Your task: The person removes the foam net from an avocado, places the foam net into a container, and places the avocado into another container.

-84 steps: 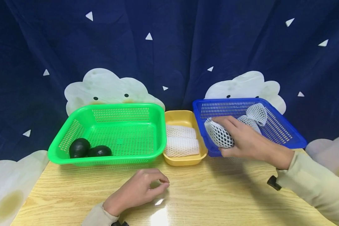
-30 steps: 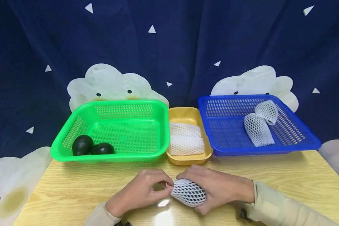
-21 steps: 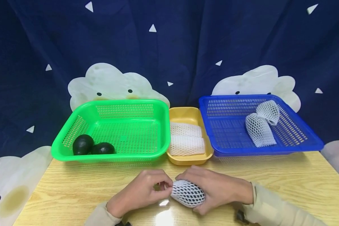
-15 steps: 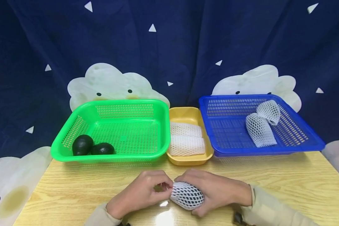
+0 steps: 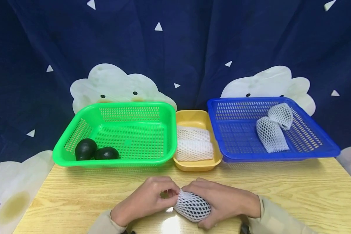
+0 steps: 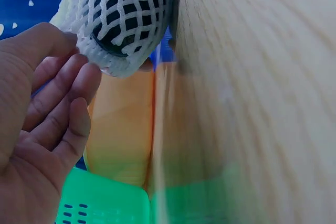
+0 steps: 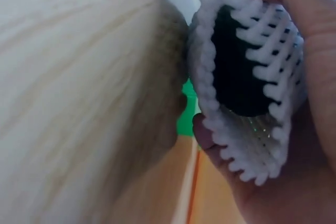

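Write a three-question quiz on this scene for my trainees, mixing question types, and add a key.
1. True or false: the yellow tray stands between the green basket and the blue basket.
2. Multiple choice: how many dark rounded objects show in the green basket? A) one B) two C) four
3. Short answer: which hand wraps round the body of the white-netted object?

Key: 1. True. 2. B. 3. The right hand.

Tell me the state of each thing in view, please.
Held mesh sleeve: around a dark fruit, one end open
Left hand: pinching its other end
Right hand: gripping it
Green basket: holding two bare dark fruits
Yellow tray: holding two white sleeves
Blue basket: holding two bulging sleeves
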The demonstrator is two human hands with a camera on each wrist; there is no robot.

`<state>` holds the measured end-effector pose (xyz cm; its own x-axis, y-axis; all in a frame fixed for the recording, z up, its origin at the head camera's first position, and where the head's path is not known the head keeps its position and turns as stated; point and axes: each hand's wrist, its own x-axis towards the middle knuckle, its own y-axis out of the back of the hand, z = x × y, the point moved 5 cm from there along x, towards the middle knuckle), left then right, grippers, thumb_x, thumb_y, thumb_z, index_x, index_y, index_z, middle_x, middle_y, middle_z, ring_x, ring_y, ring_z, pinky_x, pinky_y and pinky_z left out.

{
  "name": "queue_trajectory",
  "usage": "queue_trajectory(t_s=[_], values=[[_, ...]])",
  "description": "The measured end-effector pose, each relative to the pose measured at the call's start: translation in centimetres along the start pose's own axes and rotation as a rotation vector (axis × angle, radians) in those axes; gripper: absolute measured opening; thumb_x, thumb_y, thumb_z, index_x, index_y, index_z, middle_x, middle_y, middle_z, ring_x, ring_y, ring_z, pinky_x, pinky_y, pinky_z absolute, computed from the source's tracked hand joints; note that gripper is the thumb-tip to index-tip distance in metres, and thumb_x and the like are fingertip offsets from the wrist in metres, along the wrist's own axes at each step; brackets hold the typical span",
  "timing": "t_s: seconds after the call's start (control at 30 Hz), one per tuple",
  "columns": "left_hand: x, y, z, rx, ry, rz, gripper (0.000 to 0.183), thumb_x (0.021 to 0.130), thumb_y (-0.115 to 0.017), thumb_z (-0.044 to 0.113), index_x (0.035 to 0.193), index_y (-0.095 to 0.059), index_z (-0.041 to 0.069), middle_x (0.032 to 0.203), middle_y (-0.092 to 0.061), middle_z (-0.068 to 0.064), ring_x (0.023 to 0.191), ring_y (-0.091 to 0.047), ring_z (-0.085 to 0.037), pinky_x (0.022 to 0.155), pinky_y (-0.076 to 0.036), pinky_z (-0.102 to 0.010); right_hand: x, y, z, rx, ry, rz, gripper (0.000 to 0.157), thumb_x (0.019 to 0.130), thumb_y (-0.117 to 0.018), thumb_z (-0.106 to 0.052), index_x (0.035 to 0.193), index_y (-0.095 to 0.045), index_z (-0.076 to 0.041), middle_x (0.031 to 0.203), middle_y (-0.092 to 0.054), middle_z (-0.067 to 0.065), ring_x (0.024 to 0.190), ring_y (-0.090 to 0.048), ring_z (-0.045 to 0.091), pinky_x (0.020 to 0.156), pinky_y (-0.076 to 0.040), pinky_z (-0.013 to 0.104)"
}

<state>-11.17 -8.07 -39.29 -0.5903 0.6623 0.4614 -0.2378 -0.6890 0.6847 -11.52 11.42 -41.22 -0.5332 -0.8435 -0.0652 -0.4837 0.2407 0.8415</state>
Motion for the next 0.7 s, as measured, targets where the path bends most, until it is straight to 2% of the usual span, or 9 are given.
queue_trajectory(t_s=[0.2,0.5,0.7], values=[[0.06,0.12,0.05,0.016,0.008,-0.001,0.011,0.09,-0.073,0.006,0.096,-0.078,0.013,0.084,-0.074,0.006,0.076,-0.06,0.005,0.07,-0.05,-0.004,0.19,-0.16,0.04,0.008,-0.029,-0.014,0.088,0.073,-0.084,-0.044,0.151,-0.047,-0.029,0.13,-0.059,-0.019,0.114,-0.053,-0.002,0.097,-0.052,0.02],[0.01,-0.06,0.26,-0.001,0.042,-0.02,0.015,0.089,-0.074,0.006,0.102,-0.077,0.01,0.096,-0.079,0.002,0.083,-0.067,0.004,0.076,-0.054,-0.005,0.29,-0.45,0.04,0.046,-0.029,-0.022,0.084,0.074,-0.084,-0.043,0.148,-0.044,-0.037,0.125,-0.058,-0.019,0.11,-0.053,-0.003,0.094,-0.052,0.019],[0.03,-0.28,0.24,-0.002,0.009,0.002,0.017,0.087,-0.075,0.006,0.104,-0.077,0.011,0.098,-0.079,0.001,0.083,-0.069,-0.001,0.077,-0.055,-0.007,0.22,-0.54,0.09,0.043,-0.028,-0.03,0.086,0.074,-0.085,-0.042,0.148,-0.042,-0.035,0.124,-0.058,-0.02,0.109,-0.053,-0.003,0.095,-0.052,0.018]])
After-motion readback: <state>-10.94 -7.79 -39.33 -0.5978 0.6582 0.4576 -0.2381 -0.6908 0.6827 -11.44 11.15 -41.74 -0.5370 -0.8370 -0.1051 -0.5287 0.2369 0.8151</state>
